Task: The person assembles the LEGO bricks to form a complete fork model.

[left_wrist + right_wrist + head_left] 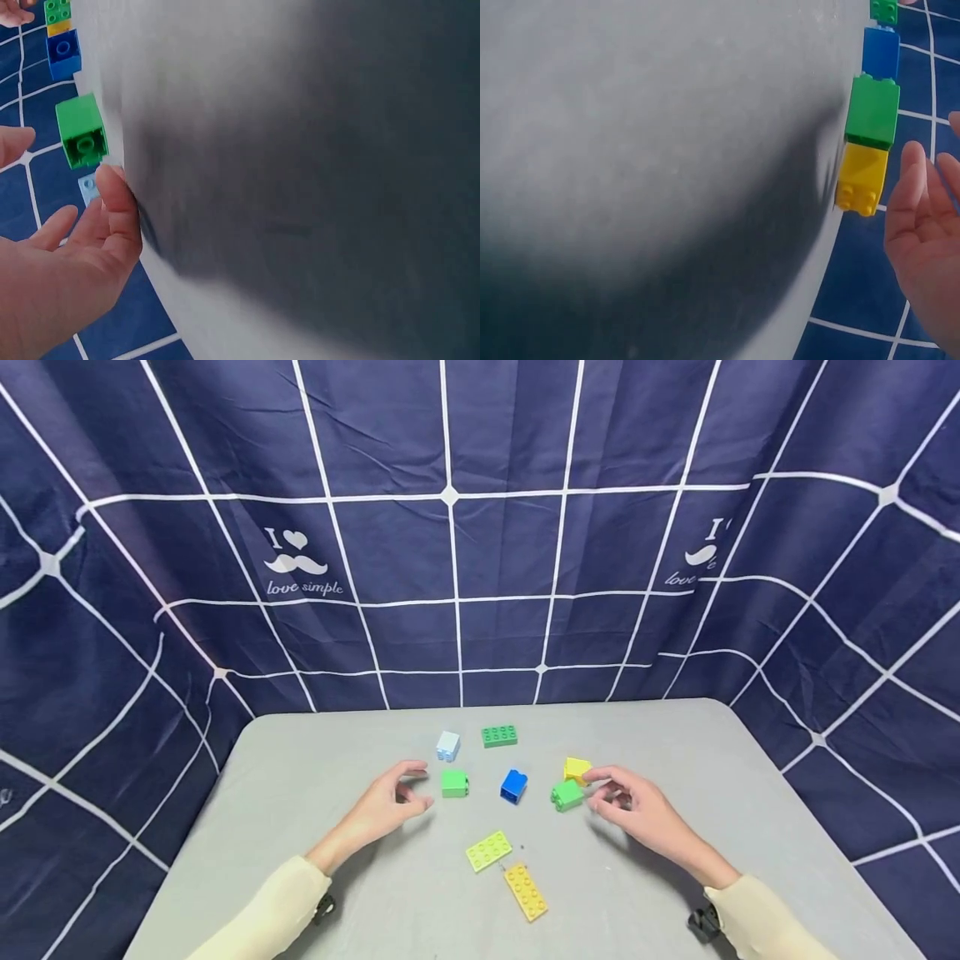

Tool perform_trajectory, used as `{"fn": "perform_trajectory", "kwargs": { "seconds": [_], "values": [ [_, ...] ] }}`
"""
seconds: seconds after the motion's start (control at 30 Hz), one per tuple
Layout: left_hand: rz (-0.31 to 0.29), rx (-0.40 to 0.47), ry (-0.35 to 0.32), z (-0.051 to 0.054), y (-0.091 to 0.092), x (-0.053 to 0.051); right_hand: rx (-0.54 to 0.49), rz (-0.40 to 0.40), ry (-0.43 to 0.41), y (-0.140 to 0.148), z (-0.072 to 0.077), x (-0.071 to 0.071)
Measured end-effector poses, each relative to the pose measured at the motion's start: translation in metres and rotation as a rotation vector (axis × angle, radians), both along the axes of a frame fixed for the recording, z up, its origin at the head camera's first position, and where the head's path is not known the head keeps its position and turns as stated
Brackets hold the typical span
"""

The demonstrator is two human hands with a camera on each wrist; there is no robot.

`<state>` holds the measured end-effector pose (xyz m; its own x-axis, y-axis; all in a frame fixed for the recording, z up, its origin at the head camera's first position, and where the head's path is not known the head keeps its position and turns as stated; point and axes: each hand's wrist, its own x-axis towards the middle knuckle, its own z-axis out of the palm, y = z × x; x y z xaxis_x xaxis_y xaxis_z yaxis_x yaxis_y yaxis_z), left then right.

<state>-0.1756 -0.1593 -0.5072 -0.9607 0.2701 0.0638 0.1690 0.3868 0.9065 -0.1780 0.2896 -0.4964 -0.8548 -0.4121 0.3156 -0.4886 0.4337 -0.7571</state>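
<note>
My left hand (388, 803), fingers loosely bent and holding nothing, is just left of a bright green brick (453, 783). A pale blue brick (447, 745) lies a little behind that one. On the other side, my right hand (636, 806) curves loosely beside a second green brick (567, 795) and a yellow brick (576, 770), which lie close together. The right wrist view shows a gap between its fingers (911, 184) and the yellow brick (864, 178). Between the hands a dark blue brick (513, 786) lies tilted.
At the back of the grey table (360, 893) lies a flat dark green brick (499, 736). Nearer the front are a lime brick (489, 851) and a flat orange-yellow brick (526, 891). A dark blue curtain (502, 543) with white grid lines hangs behind and at both sides.
</note>
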Motion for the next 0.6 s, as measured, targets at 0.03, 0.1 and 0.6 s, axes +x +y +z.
{"fn": "perform_trajectory", "kwargs": {
  "seconds": [0.03,0.1,0.6],
  "values": [
    [0.004,-0.003,0.000,-0.001,0.003,-0.001,0.000,0.006,-0.006,-0.001,0.000,0.000],
    [0.012,-0.007,-0.001,-0.003,0.009,-0.002,0.000,0.018,-0.021,-0.002,-0.001,0.002],
    [0.036,0.004,-0.002,-0.001,0.030,-0.012,0.036,0.042,-0.053,-0.019,-0.004,-0.008]
  ]
}}
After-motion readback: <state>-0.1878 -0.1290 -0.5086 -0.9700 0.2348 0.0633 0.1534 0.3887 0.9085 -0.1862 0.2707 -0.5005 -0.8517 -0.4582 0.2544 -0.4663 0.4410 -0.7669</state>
